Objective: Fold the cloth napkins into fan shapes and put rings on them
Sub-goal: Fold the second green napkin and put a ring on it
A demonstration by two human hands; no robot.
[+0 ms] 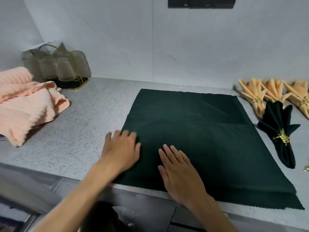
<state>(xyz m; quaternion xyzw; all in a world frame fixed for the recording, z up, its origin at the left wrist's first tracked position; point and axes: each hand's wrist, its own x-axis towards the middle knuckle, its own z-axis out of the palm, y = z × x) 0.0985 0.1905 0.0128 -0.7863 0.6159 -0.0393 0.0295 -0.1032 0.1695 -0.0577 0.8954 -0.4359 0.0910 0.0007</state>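
Matt dark green cloth napkin [200, 131], speckled stone-look countertop [83, 131], shiny gold metal ring [282, 137]

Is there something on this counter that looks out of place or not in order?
Mostly tidy. The flat dark green napkin overhangs the counter front edge at its near right corner. A pink towel lies bunched at the left. A small gold piece, perhaps a ring, sits loose at the right edge.

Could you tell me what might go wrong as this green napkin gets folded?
The flat green napkin overhangs the counter edge, so it may slip off during pleating. The finished dark fan lies close by and could get knocked. Both hands, left hand and right hand, sit near one corner; the far side may bunch.
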